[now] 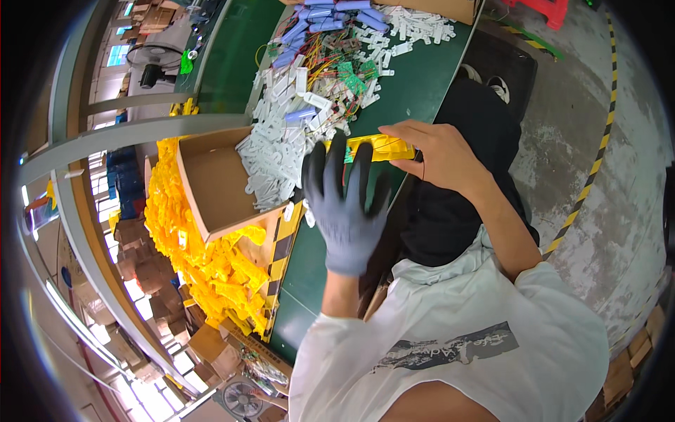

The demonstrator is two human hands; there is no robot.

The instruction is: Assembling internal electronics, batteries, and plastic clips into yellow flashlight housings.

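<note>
A long, narrow yellow plastic housing point(397, 148) lies level at the table's near edge, with a thin dark wire along it. My bare right hand point(444, 156) grips its right end, fingers on the far side and thumb on the near side. My left hand point(346, 204), in a grey glove with dark fingers, has its fingers spread over the left end. Between those fingers shows a bit of green point(348, 155), perhaps a circuit board. The gloved fingertips cover part of the housing, so how firmly they touch it is hidden.
Small white plastic parts point(274, 158) are heaped beyond my left hand. Behind lie green circuit boards with wires point(351, 76) and purple-blue cylindrical cells point(327, 17). A cardboard box point(214, 179) stands left, beside piled yellow housings point(211, 267). A metal frame point(140, 133) rises there.
</note>
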